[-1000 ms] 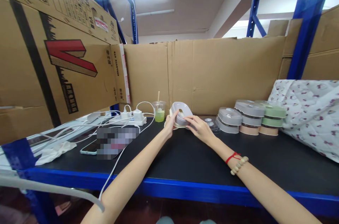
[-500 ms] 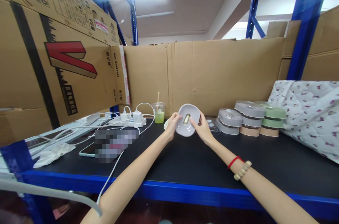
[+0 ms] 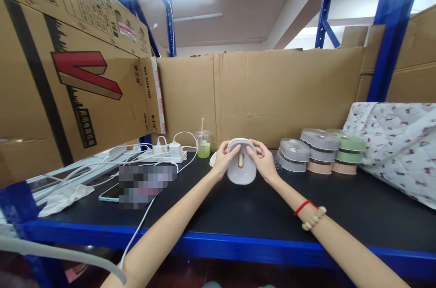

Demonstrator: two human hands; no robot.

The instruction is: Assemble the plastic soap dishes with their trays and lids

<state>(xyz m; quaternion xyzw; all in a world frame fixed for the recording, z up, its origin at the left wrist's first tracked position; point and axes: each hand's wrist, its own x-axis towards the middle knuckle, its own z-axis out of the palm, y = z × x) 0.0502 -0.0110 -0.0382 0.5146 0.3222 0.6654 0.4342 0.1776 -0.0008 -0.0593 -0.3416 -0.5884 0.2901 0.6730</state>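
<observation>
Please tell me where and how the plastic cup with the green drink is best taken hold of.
I would grip the plastic cup around its middle, coming from the front right. It stands upright and narrows downward, so a light wrap below the rim should suit it. The looped white cable crowds its left side, and the straw juts up from the top.

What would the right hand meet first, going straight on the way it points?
The right hand holds the pale dish; beyond it, the cardboard panel probably comes first, though depth is unclear.
</observation>
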